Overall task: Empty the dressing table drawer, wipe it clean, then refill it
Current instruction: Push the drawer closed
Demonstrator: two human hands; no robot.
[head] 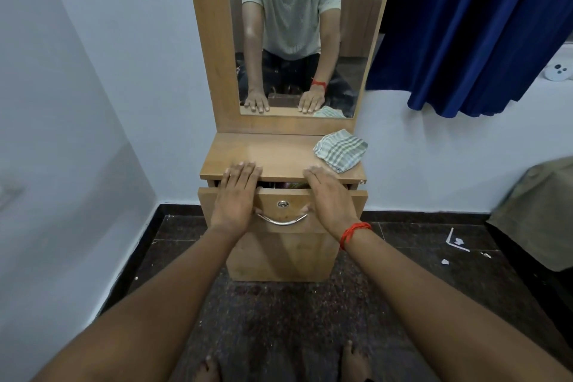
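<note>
A wooden dressing table (279,153) stands against the white wall, with a tall mirror (297,40) above it. Its drawer (283,195) is pulled out a little, showing a dark gap with something inside that I cannot make out. The drawer front carries a round lock and a curved metal handle (281,220). My left hand (237,194) lies flat across the table's front edge and the drawer front, fingers together. My right hand (330,195), with a red thread at the wrist, rests the same way on the right. A folded checked cloth (341,150) lies on the tabletop's right side.
A blue curtain (471,31) hangs to the right. A covered object (539,214) sits at the right edge on the dark floor (279,313), with small white scraps (457,242) nearby. My bare feet show at the bottom. The wall corner is close on the left.
</note>
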